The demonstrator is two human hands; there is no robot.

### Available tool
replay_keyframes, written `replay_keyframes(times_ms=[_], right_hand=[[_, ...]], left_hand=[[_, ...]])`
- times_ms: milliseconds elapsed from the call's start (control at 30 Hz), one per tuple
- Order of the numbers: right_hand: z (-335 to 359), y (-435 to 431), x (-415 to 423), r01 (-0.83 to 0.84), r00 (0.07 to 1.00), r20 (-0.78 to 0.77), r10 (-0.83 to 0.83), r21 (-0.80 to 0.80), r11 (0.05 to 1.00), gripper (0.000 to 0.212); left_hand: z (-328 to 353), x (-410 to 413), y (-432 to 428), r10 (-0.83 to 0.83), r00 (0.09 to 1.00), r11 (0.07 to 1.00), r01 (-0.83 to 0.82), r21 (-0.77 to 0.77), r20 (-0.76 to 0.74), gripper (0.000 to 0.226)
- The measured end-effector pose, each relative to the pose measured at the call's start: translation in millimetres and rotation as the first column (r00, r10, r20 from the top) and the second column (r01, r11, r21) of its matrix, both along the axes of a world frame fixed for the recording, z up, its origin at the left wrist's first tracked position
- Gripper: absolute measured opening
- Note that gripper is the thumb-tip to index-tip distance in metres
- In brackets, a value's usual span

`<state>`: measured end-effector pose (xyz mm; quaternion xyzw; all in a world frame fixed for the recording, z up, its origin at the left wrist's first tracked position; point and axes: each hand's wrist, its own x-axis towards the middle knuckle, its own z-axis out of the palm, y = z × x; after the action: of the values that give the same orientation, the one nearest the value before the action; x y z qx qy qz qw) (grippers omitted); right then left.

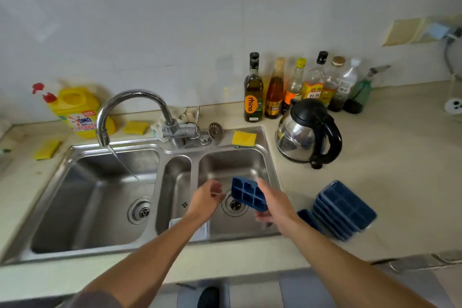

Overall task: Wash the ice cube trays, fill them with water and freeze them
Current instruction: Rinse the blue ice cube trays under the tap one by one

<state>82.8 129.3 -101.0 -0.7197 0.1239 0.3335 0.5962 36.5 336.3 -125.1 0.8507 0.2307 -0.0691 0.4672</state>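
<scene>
My right hand [275,204] grips a blue ice cube tray [247,193] by its right edge and holds it tilted over the right sink basin [230,165]. My left hand [206,199] hovers just left of the tray with loosely curled fingers and holds nothing. A stack of several blue trays [346,209] lies on the counter right of the sink, and one more blue piece [308,219] leans beside the stack. The faucet [130,110] points over the left basin [95,197], and a thin stream of water runs from it.
Yellow sponges lie behind the sink [243,138], [136,127] and at the left [47,149]. A yellow detergent jug [77,110] stands at the back left. A steel kettle [308,132] and a row of bottles [300,85] stand at the back right.
</scene>
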Motion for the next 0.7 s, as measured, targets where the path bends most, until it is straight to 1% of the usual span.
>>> replay_keyframes(times_ms=[33, 100, 167, 267, 400, 433, 500, 567, 600, 633, 667, 700], right_hand=[[3.9, -9.1, -2.4, 0.036, 0.996, -0.084, -0.031, 0.064, 0.997, 0.051], [10.3, -26.6, -7.9, 0.053, 0.980, -0.197, -0.023, 0.148, 0.988, 0.061], [16.4, -41.8, -16.0, 0.012, 0.967, -0.251, 0.039, 0.195, 0.981, 0.067], [26.3, -59.1, -23.9, -0.054, 0.958, -0.260, 0.120, 0.249, 0.967, 0.073], [33.3, -82.7, -31.1, -0.105, 0.951, -0.256, 0.176, 0.269, 0.957, 0.076], [33.9, -88.7, -32.0, -0.120, 0.949, -0.252, 0.192, 0.274, 0.954, 0.077], [34.2, -100.5, -34.3, -0.161, 0.941, -0.247, 0.233, 0.280, 0.946, 0.079], [36.6, -110.2, -36.2, -0.210, 0.938, -0.228, 0.262, 0.231, 0.950, 0.080], [39.4, -114.4, -36.7, -0.245, 0.947, -0.175, 0.270, 0.151, 0.958, 0.079], [42.2, -119.0, -35.6, -0.278, 0.958, -0.072, 0.279, 0.026, 0.960, 0.078], [44.2, -124.3, -33.1, -0.280, 0.955, 0.069, 0.290, -0.125, 0.952, 0.075], [47.0, -130.6, -29.9, -0.239, 0.930, 0.215, 0.298, -0.263, 0.935, 0.072]], left_hand=[[3.5, -3.8, -11.4, 0.035, 0.999, 0.999, -0.035, -0.007, 0.034, 0.019], [11.5, -10.5, -32.7, 0.107, 0.991, 0.993, -0.103, -0.051, 0.083, 0.008], [17.5, -17.8, -50.5, 0.180, 0.976, 0.980, -0.168, -0.109, 0.119, 0.012], [25.8, -26.6, -68.5, 0.239, 0.963, 0.959, -0.215, -0.183, 0.122, 0.007], [32.2, -39.4, -89.9, 0.265, 0.958, 0.918, -0.218, -0.330, 0.104, 0.011], [32.7, -41.7, -95.4, 0.253, 0.962, 0.922, -0.207, -0.326, 0.105, 0.012], [31.9, -45.8, -105.8, 0.202, 0.974, 0.948, -0.168, -0.271, 0.101, 0.014], [29.9, -45.0, -113.4, 0.166, 0.981, 0.965, -0.141, -0.222, 0.099, 0.015], [29.0, -43.1, -116.2, 0.161, 0.982, 0.972, -0.139, -0.192, 0.104, 0.015], [28.5, -39.6, -118.5, 0.159, 0.981, 0.978, -0.141, -0.154, 0.111, 0.015], [28.3, -35.1, -120.8, 0.156, 0.981, 0.983, -0.143, -0.114, 0.115, 0.014], [28.0, -30.3, -123.2, 0.146, 0.982, 0.987, -0.137, -0.082, 0.121, 0.013]])
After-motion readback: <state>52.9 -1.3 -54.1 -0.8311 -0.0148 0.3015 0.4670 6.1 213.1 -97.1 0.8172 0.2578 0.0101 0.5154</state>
